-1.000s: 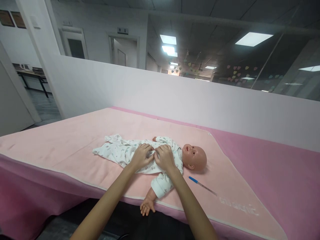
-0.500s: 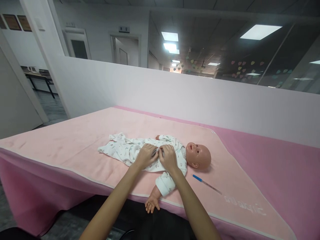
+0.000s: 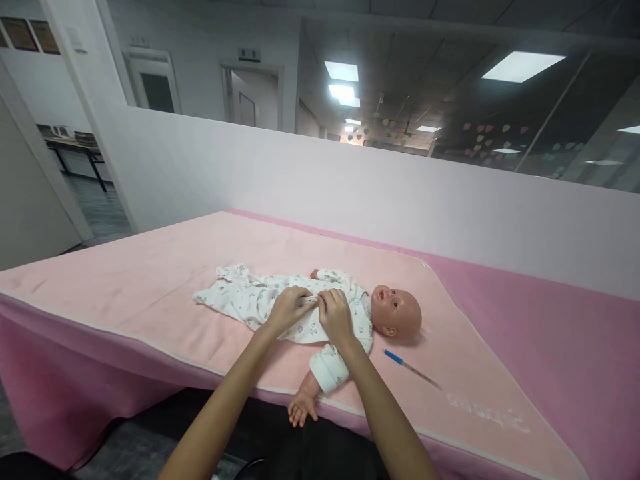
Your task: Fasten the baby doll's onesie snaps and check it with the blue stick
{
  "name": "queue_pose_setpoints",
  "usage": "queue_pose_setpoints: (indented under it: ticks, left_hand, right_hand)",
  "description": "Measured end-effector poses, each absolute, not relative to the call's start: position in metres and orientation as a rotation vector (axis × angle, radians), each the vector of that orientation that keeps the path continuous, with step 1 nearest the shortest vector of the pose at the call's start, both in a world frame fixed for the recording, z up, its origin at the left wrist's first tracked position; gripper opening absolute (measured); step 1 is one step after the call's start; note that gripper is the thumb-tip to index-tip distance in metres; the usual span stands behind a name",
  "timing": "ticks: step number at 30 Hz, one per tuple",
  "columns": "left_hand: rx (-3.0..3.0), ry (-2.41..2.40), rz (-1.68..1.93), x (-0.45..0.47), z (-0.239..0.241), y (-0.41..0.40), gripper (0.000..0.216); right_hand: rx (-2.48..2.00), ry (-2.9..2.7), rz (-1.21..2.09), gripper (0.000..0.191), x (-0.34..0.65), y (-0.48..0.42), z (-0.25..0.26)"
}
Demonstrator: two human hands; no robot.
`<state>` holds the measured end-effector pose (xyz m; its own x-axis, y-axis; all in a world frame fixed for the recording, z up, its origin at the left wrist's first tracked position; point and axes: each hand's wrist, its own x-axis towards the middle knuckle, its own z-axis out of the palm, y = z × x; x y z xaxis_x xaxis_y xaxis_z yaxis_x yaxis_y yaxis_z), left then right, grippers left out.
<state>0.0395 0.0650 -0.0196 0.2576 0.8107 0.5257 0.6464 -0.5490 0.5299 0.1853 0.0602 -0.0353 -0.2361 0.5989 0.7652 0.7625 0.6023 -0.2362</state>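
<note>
A baby doll (image 3: 397, 313) lies on its back, its head to the right. It wears a white printed romper (image 3: 240, 293), whose legs lie flat to the left. Over the doll's belly, my left hand (image 3: 289, 310) pinches the front edge of the romper between thumb and fingers. Close beside it, my right hand (image 3: 335, 316) also grips that edge, nearer the doll's chest. Between the fingertips a strip of the cloth is raised. One doll arm reaches over the near table edge, its hand (image 3: 302, 408) showing below the cuff.
A pen-like stick with a blue end (image 3: 393, 357) lies right of the doll's sleeve. Under everything is a peach blanket (image 3: 150, 267) on a pink-covered table (image 3: 560, 320). A white half wall (image 3: 350, 187) with glass above stands behind. A doorway opens at far left.
My left hand has shifted slightly left along the romper's edge, so more of the cloth strip shows between my hands. My right hand stays nearly in place.
</note>
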Motion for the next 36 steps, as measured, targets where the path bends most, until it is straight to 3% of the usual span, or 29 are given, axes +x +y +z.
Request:
queue_pose_setpoints:
  ticks: [6, 16, 36]
  left_hand:
    - [2.056, 1.205, 1.198, 0.0372, -0.0145, 0.063, 0.017]
    - [1.92, 1.15, 1.271, 0.0362, -0.0224, 0.0675, 0.024]
    - [2.042, 1.268, 1.233, 0.0365, -0.0189, 0.0642, 0.016]
  right_hand:
    - [-1.087, -1.939, -0.222, 0.019, 0.1852, 0.0604, -0.0377]
    - [-1.118, -1.911, -0.217, 0.02, 0.1851, 0.0567, -0.0325]
    - [-1.125, -1.959, -0.25, 0.021, 0.1863, 0.0588, -0.0358]
